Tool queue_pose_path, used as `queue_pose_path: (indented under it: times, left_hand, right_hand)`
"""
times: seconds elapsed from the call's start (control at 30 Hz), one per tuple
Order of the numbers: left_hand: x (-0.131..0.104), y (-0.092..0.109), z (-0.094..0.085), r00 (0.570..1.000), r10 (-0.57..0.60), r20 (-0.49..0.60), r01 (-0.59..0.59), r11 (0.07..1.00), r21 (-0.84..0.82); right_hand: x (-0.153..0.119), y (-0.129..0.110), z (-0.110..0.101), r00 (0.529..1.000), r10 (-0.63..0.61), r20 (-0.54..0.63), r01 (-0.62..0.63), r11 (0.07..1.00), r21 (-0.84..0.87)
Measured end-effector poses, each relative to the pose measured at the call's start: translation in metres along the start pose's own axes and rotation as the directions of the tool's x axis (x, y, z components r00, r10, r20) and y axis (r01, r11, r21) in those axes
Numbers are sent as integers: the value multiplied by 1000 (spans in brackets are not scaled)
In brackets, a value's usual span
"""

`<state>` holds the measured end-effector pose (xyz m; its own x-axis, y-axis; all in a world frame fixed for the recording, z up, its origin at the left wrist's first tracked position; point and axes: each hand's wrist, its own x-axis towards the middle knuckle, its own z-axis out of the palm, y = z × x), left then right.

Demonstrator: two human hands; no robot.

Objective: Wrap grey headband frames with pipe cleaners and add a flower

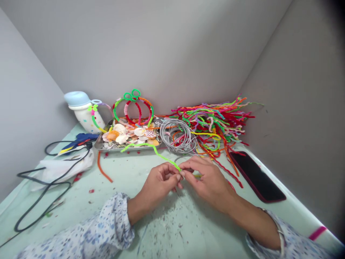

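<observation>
A bright green pipe cleaner [161,155] curves up and left from between my fingertips, its far end near the front rim of the shell tray. My left hand [161,181] pinches its lower end between thumb and fingers. Close against it, my right hand [206,180] pinches the same end, and the two hands' fingertips meet. A short yellowish piece shows just under my right fingers. Exactly how the end is bent is hidden by my fingers.
Behind my hands lie a metal tray [118,149] of shells with fuzzy hoops, coiled grey wire [176,136] and piled pipe cleaners [215,118]. A phone [257,178] is right. Left are a white bottle [87,117], a plastic bag [64,167], blue-handled tool [84,137] and black cable [44,196].
</observation>
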<state>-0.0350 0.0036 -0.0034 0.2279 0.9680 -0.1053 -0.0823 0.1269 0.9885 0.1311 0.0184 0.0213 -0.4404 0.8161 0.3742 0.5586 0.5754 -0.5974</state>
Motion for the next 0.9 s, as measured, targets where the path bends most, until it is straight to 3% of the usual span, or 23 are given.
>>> queue_pose_path:
  times: [0.2,0.33,0.57,0.9]
  left_hand:
    - [0,-6,1,999,43,-20,-41,998,50]
    - [-1,-8,1,998,61,-23,-60,996,68]
    - [-1,-8,1,998,57,-22,-55,996,68]
    - [-3,-7,1,997,74,-31,-72,995,74]
  right_hand:
    - [2,-7,-4,975,209,81,-221,955,200]
    - [3,-7,-3,951,283,122,-307,907,288]
    - [3,-8,-3,943,308,125,-332,892,307]
    - [3,-8,-2,962,263,77,-274,910,310]
